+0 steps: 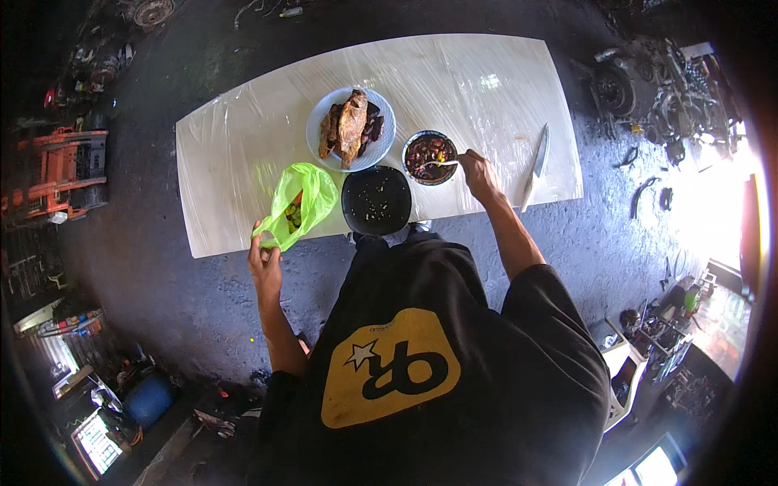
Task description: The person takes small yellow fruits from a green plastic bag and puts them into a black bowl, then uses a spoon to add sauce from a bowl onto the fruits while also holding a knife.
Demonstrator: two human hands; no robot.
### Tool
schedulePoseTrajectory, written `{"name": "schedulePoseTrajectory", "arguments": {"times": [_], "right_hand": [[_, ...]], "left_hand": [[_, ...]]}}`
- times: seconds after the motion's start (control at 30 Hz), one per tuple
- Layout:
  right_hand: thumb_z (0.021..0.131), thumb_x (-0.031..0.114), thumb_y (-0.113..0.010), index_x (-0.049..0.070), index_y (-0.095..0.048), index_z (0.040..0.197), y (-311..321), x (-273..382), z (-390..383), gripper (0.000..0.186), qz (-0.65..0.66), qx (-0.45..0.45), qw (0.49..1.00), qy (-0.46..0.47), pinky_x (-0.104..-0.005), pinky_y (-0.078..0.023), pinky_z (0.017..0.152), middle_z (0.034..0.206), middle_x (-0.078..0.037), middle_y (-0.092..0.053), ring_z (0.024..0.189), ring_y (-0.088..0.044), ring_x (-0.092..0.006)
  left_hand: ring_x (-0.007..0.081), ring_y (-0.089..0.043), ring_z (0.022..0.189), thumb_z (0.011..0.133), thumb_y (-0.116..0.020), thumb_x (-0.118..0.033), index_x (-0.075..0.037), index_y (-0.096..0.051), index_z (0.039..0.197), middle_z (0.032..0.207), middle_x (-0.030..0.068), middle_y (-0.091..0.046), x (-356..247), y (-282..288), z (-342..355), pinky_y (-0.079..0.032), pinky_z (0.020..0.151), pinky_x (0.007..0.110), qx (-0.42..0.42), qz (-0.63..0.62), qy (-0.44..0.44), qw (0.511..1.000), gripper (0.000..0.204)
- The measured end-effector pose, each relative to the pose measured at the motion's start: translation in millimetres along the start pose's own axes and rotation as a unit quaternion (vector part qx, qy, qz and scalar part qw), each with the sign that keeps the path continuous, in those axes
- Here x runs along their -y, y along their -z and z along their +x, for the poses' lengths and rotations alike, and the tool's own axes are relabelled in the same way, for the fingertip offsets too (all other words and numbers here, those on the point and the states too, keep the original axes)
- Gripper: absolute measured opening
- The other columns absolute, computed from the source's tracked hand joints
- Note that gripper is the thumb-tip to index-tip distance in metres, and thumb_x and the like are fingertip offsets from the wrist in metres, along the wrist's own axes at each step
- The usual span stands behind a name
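Note:
My right hand (pixel 478 172) is closed on the handle of a spoon (pixel 444 164), whose bowl end dips into a patterned bowl (pixel 408 172) of dark, chunky sauce. At the table's near left edge, my left hand (pixel 264 251) pinches the rim of a bright green plastic bag (pixel 318 185). Green and reddish pieces of vegetable (pixel 293 215) show inside the bag's mouth. Between the bag and the bowl sits a dark square plate (pixel 377 198) with small pale bits on it. Behind that, browned whole fish (pixel 352 130) lie on a light blue plate (pixel 315 138) with darker pieces beside them.
A knife (pixel 539 162) with a pale handle lies at the right of the plastic-covered table (pixel 462 73). Metal machine parts (pixel 673 93) fill the floor at the far right. An orange metal frame (pixel 57 170) stands to the left, and a white chair (pixel 624 373) behind me at right.

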State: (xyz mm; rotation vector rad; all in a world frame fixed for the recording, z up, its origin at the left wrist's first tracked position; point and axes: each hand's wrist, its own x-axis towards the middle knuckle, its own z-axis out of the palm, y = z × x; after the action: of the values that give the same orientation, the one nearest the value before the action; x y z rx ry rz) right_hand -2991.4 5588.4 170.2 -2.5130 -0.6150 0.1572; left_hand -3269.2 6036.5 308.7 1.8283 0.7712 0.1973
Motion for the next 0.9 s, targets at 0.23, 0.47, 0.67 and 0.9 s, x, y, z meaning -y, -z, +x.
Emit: {"name": "schedulePoseTrajectory", "arguments": {"times": [0.23, 0.47, 0.67, 0.9], "right_hand": [[0.101, 0.015, -0.049, 0.015, -0.071, 0.116, 11, 4, 10, 0.027, 0.028, -0.083, 0.994, -0.065, -0.0489, -0.055, 0.076, 0.102, -0.012, -0.07, 0.091, -0.069, -0.0397], [0.095, 0.007, -0.064, 0.001, -0.076, 0.101, -56, -29, -15, 0.014, 0.129, -0.136, 0.977, -0.099, -0.0412, -0.05, 0.063, 0.073, -0.018, -0.066, 0.064, -0.065, -0.0318], [0.096, 0.009, -0.065, 0.0, -0.076, 0.101, -44, -7, -28, 0.015, 0.162, -0.108, 0.97, -0.145, -0.0396, -0.049, 0.058, 0.067, -0.017, -0.063, 0.058, -0.062, -0.0251], [0.097, 0.013, -0.059, 0.009, -0.077, 0.105, -30, -1, -26, 0.021, 0.148, -0.099, 0.963, -0.201, -0.0501, -0.054, 0.074, 0.092, -0.023, -0.071, 0.087, -0.07, -0.0418]], "left_hand": [[0.0085, -0.048, 0.07, 0.089, -0.055, 0.004, -0.009, -0.05, 0.152, 0.089, 0.0004, -0.057, 2, 3, -5, -0.047, 0.064, 0.027, -0.014, 0.038, -0.007, 0.999, 0.064], [0.0079, -0.048, 0.069, 0.089, -0.054, 0.007, -0.007, -0.047, 0.153, 0.087, 0.0, -0.056, 16, 0, 1, -0.044, 0.061, 0.026, -0.001, 0.057, -0.069, 0.996, 0.066], [0.0183, -0.056, 0.098, 0.088, -0.054, 0.01, -0.006, -0.042, 0.155, 0.125, 0.011, -0.053, 10, 2, 1, -0.049, 0.08, 0.031, 0.025, 0.051, -0.032, 0.998, 0.07], [0.0276, -0.062, 0.123, 0.088, -0.055, 0.013, -0.005, -0.036, 0.158, 0.151, 0.0199, -0.048, 0, -2, 4, -0.054, 0.097, 0.036, 0.044, 0.042, 0.015, 0.998, 0.075]]}}
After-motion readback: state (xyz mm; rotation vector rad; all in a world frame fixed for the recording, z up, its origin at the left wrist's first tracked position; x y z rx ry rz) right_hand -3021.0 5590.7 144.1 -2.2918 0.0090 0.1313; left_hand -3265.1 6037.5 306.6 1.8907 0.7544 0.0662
